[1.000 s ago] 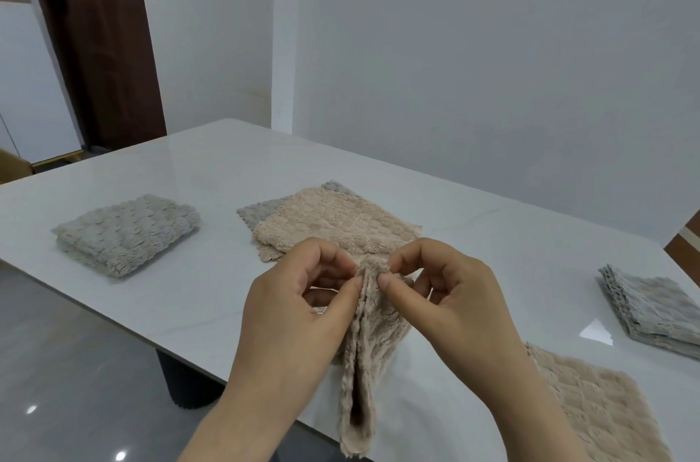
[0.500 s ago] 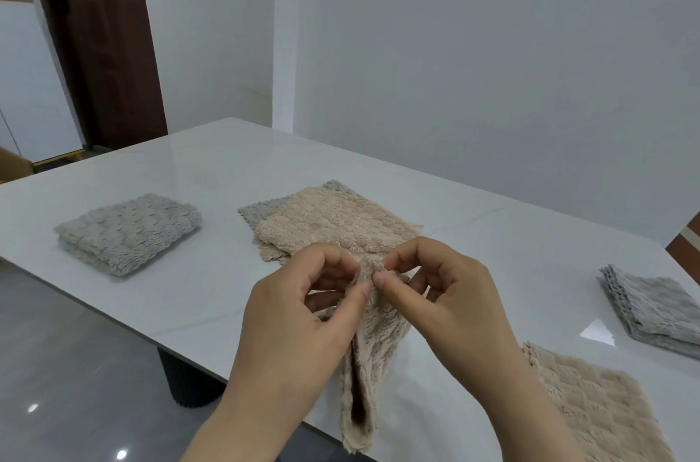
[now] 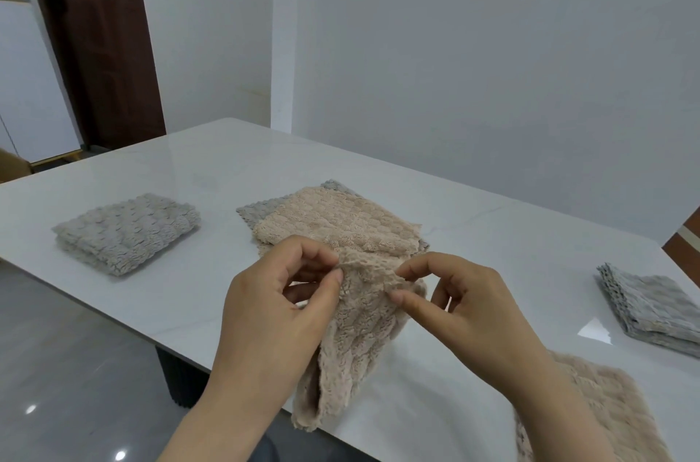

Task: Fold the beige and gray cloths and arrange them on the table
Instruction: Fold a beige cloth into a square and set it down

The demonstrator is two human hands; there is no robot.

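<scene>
A beige cloth (image 3: 354, 340) hangs folded lengthwise above the near edge of the white table (image 3: 189, 295). My left hand (image 3: 276, 314) pinches its top left corner and my right hand (image 3: 466, 302) pinches its top right corner, a short span of the top edge stretched between them. Behind it a flat beige cloth (image 3: 333, 223) lies on a gray cloth (image 3: 253, 210). A folded gray cloth (image 3: 125, 230) lies at the left, another folded gray cloth (image 3: 655, 306) at the right, and a beige cloth (image 3: 613, 412) at the near right.
The table stands against a white wall (image 3: 454, 64). A dark wooden door frame (image 3: 102, 37) is at the back left. Glossy gray floor (image 3: 75, 386) lies below the table's near edge, where a dark table leg (image 3: 178, 378) shows.
My hands have moved apart along the cloth's top edge, spreading it open from a tight pinch.
</scene>
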